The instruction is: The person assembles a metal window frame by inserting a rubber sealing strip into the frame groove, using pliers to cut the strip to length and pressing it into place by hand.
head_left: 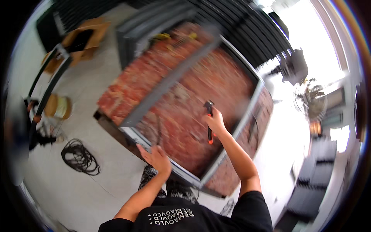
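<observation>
My right hand [216, 123] is closed round a short hand tool [210, 133] with a dark metal head and a black-and-orange handle. Blur hides whether it is a hammer or pliers. It is above the inside of a grey rectangular metal frame [236, 133], which lies on a red mottled tabletop [177, 127]. My left hand [156, 157] rests on the frame's near-left side, fingers stretched out and holding nothing. Inside the frame, close to that hand, lies a thin dark strip or cord [158, 129].
Dark grey profiles [232, 23] are stacked beyond the table. Yellow-handled items [160, 37] lie on its far corner. On the floor at left are a coiled black cable [80, 156], a spool [58, 106] and an open cardboard box [87, 40]. A fan [315, 100] stands right; another person is far left.
</observation>
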`<state>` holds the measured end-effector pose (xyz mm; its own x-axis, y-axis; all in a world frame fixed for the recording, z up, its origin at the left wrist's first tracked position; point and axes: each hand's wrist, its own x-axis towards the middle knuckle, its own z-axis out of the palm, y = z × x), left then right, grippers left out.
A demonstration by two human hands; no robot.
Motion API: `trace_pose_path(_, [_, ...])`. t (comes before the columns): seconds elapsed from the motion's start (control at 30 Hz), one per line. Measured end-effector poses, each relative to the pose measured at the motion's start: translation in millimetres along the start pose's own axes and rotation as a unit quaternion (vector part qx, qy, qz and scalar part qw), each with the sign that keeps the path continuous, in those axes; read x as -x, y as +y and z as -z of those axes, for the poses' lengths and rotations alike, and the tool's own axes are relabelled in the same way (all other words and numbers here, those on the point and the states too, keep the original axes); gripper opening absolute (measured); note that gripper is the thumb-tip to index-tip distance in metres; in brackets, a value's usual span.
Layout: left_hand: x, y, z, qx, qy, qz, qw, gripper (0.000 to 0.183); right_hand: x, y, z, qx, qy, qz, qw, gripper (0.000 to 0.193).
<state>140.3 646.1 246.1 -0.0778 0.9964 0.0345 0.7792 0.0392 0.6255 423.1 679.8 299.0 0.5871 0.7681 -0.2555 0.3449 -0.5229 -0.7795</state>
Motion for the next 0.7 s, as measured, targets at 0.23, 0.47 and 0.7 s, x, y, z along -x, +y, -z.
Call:
trace_pose_path(0.23, [5.3, -7.3, -25.9, -0.125, 0.012, 0.036, 0.991, 0.024, 74.5, 146.6, 167.8, 0.177, 0.281, -0.074, 0.94, 0.021])
trace_pose_path(0.47, [-1.1, 5.0, -27.2, -0.137, 0.044, 0.037, 0.989, 0.022, 32.0, 258.8, 260.6, 0.186, 0.309, -0.181, 0.915, 0.04])
trace_pose_path(0.7, [-5.9, -5.9, -27.8, -0.152, 0.09, 0.039, 0.983, 0.015, -38.8, 239.2, 256.2, 0.291, 0.19, -0.267, 0.899, 0.04])
